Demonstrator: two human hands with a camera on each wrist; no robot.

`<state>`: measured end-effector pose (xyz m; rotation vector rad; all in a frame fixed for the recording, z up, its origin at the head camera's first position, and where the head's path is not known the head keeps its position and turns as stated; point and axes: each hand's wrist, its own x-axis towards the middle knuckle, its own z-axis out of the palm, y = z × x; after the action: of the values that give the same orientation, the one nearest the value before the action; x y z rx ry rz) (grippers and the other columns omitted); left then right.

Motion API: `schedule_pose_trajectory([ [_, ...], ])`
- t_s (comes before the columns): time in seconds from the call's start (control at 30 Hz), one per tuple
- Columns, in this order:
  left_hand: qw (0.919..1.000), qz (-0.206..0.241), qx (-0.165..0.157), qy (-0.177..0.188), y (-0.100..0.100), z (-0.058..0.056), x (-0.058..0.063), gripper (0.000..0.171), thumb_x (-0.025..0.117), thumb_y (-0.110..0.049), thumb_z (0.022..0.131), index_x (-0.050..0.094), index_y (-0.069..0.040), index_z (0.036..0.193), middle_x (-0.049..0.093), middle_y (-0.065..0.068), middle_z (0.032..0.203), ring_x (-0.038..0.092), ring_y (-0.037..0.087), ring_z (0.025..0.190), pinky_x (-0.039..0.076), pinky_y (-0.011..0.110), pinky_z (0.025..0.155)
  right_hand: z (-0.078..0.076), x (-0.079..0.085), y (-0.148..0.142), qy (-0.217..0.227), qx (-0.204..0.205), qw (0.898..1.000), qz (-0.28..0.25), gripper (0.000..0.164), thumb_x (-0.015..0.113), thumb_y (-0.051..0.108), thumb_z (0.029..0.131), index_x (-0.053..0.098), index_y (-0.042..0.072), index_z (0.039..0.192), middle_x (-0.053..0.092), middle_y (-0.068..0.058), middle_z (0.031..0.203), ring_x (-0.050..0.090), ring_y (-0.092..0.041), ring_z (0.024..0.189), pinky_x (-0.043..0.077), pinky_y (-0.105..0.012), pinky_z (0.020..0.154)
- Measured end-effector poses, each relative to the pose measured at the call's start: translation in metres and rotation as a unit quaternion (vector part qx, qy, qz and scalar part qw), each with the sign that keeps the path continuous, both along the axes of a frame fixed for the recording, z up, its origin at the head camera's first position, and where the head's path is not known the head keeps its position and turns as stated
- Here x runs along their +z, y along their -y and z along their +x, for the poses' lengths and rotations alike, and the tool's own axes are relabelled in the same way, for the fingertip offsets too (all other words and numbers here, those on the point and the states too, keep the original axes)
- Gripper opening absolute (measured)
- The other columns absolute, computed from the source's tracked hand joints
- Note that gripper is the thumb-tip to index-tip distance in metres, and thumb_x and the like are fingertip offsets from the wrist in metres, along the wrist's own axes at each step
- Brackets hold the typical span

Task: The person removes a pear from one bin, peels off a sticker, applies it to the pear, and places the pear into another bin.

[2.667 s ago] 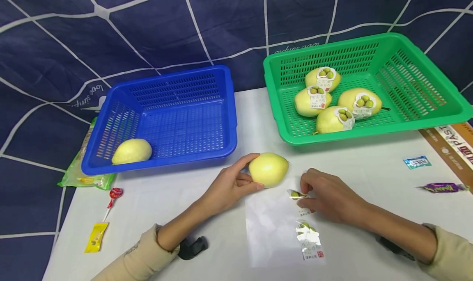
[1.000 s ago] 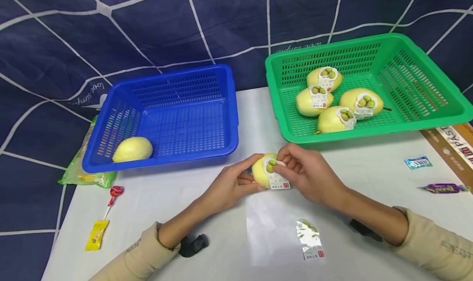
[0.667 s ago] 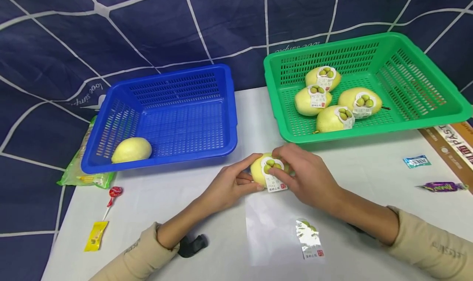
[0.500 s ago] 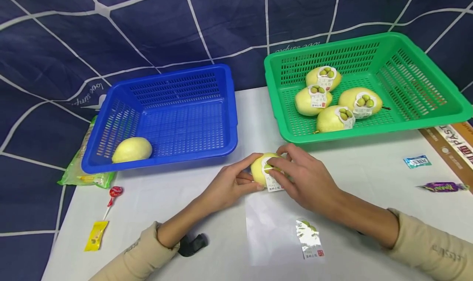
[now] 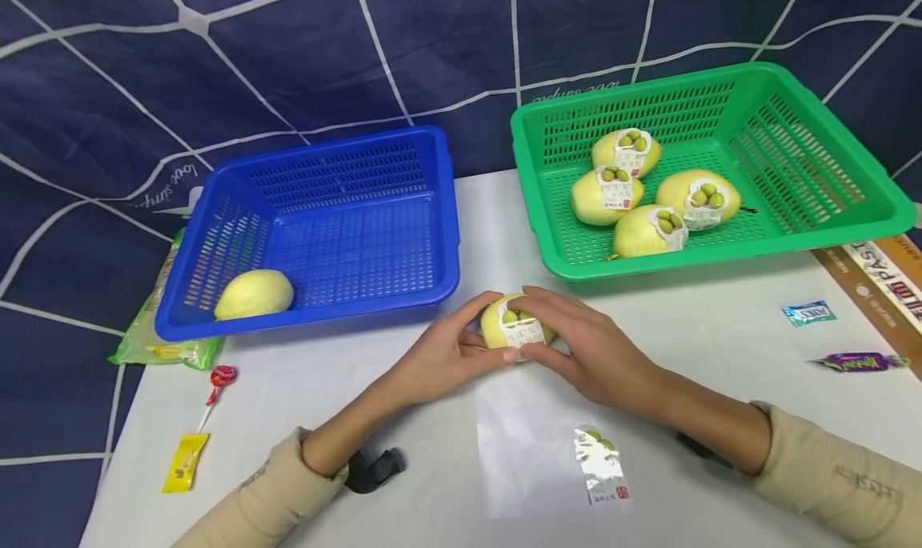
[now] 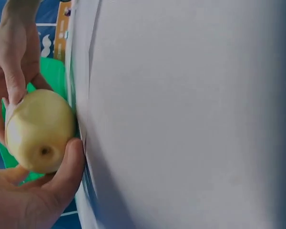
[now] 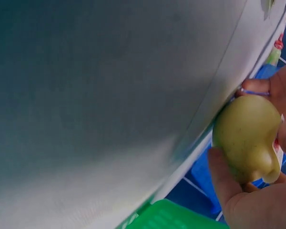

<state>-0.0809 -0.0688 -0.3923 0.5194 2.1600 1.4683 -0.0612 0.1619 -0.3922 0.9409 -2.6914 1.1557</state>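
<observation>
In the head view my left hand (image 5: 435, 360) grips a yellow-green pear (image 5: 493, 326) from the left, thumb in front and fingers behind. My right hand (image 5: 605, 352) holds its other side, thumb near the lower edge of a white sticker (image 5: 523, 336) with green fruit printed on it. The sticker lies on the pear's upper face, partly under the right fingers. In the left wrist view the pear (image 6: 40, 129) shows its dimpled end; in the right wrist view the pear (image 7: 248, 131) sits between both hands. Below lies a backing sheet (image 5: 522, 452) with one shiny sticker (image 5: 601, 468).
A blue basket (image 5: 310, 316) with one plain pear (image 5: 254, 294) stands behind left. Several stickered pears lie in a green basket (image 5: 727, 252) behind right. A lollipop (image 5: 222, 376), yellow packet (image 5: 185, 462), blue packet (image 5: 810, 314) and purple candy (image 5: 860, 362) lie at the sides.
The right hand has taken the sticker off the backing sheet and laid it on the pear. Its fingers have since shifted over the sticker to hold the pear's right side. The left hand keeps its grip.
</observation>
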Motion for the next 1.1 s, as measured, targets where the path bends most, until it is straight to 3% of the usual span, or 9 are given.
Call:
schedule_pose_trajectory([
  [0.07, 0.9999, -0.006, 0.005, -0.007, -0.002, -0.001, -0.001, 0.058, 0.075, -0.030, 0.091, 0.047, -0.026, 0.141, 0.067, 0.002, 0.108, 0.070, 0.012, 0.088, 0.059, 0.030, 0.074, -0.001, -0.001, 0.000, 0.009, -0.001, 1.000, -0.015, 0.052, 0.077, 0.017, 0.088, 0.057, 0.011, 0.135, 0.055, -0.010, 0.139, 0.047, -0.026, 0.133, 0.043, -0.047, 0.105],
  [0.17, 0.9992, -0.026, 0.016, -0.027, -0.004, -0.001, -0.001, 0.056, 0.074, -0.031, 0.091, 0.048, -0.025, 0.140, 0.066, 0.001, 0.110, 0.070, 0.010, 0.085, 0.058, 0.029, 0.072, -0.002, 0.000, -0.002, 0.066, 0.015, 0.996, -0.060, 0.052, 0.076, 0.009, 0.088, 0.058, 0.009, 0.136, 0.053, -0.012, 0.141, 0.046, -0.027, 0.133, 0.050, -0.040, 0.098],
  [0.23, 0.9990, -0.028, 0.018, -0.030, -0.004, -0.001, -0.001, 0.056, 0.074, -0.027, 0.091, 0.049, -0.023, 0.140, 0.066, 0.003, 0.108, 0.069, 0.011, 0.085, 0.058, 0.028, 0.071, -0.004, 0.002, -0.005, 0.126, 0.032, 0.986, -0.102, 0.049, 0.072, 0.002, 0.089, 0.058, 0.007, 0.136, 0.051, -0.012, 0.142, 0.046, -0.028, 0.133, 0.053, -0.036, 0.093],
  [0.33, 0.9994, -0.020, 0.016, -0.023, -0.004, 0.000, 0.000, 0.058, 0.075, -0.022, 0.090, 0.049, -0.020, 0.141, 0.066, 0.005, 0.109, 0.069, 0.013, 0.087, 0.058, 0.027, 0.073, -0.007, 0.006, -0.010, 0.215, 0.041, 0.964, -0.153, 0.040, 0.065, -0.001, 0.093, 0.059, 0.007, 0.132, 0.053, -0.009, 0.137, 0.047, -0.026, 0.128, 0.055, -0.033, 0.088],
  [0.47, 0.9995, -0.014, 0.011, -0.028, -0.006, 0.003, 0.001, 0.059, 0.076, -0.018, 0.090, 0.048, -0.015, 0.141, 0.062, 0.006, 0.114, 0.069, 0.014, 0.089, 0.058, 0.025, 0.075, -0.011, 0.006, -0.009, 0.274, 0.021, 0.944, -0.181, 0.023, 0.063, 0.009, 0.097, 0.057, 0.009, 0.120, 0.056, -0.006, 0.121, 0.055, -0.024, 0.112, 0.055, -0.033, 0.086],
  [0.63, 0.9986, -0.009, 0.016, -0.049, -0.007, 0.005, 0.000, 0.061, 0.076, -0.016, 0.089, 0.046, -0.013, 0.143, 0.058, 0.007, 0.122, 0.068, 0.014, 0.090, 0.057, 0.024, 0.077, -0.012, 0.001, -0.005, 0.293, 0.007, 0.935, -0.202, 0.023, 0.064, 0.008, 0.097, 0.048, 0.004, 0.114, 0.052, -0.012, 0.114, 0.060, -0.026, 0.104, 0.056, -0.031, 0.080],
  [0.9, 0.9913, 0.010, -0.009, -0.131, -0.007, 0.008, 0.005, 0.043, 0.073, -0.006, 0.090, 0.056, -0.009, 0.130, 0.052, 0.005, 0.134, 0.063, 0.015, 0.105, 0.055, 0.023, 0.083, -0.017, 0.002, -0.009, 0.343, 0.021, 0.916, -0.209, 0.022, 0.056, 0.008, 0.101, 0.048, 0.004, 0.121, 0.046, -0.012, 0.126, 0.055, -0.026, 0.117, 0.052, -0.030, 0.088],
  [1.0, 0.9917, 0.006, -0.017, -0.127, -0.007, 0.007, 0.007, 0.045, 0.072, -0.006, 0.090, 0.056, -0.009, 0.132, 0.051, 0.007, 0.137, 0.062, 0.017, 0.109, 0.055, 0.022, 0.084, -0.017, 0.002, -0.013, 0.343, 0.033, 0.915, -0.211, 0.026, 0.054, 0.005, 0.101, 0.047, 0.004, 0.126, 0.046, -0.011, 0.130, 0.054, -0.027, 0.119, 0.051, -0.030, 0.091],
  [1.1, 0.9938, -0.003, -0.015, -0.110, -0.007, 0.006, 0.009, 0.048, 0.073, -0.007, 0.091, 0.056, -0.011, 0.135, 0.049, 0.008, 0.141, 0.063, 0.016, 0.107, 0.055, 0.022, 0.085, -0.015, 0.001, -0.014, 0.336, 0.034, 0.917, -0.213, 0.034, 0.061, 0.006, 0.098, 0.048, 0.006, 0.129, 0.048, -0.010, 0.131, 0.053, -0.025, 0.122, 0.051, -0.029, 0.093],
])
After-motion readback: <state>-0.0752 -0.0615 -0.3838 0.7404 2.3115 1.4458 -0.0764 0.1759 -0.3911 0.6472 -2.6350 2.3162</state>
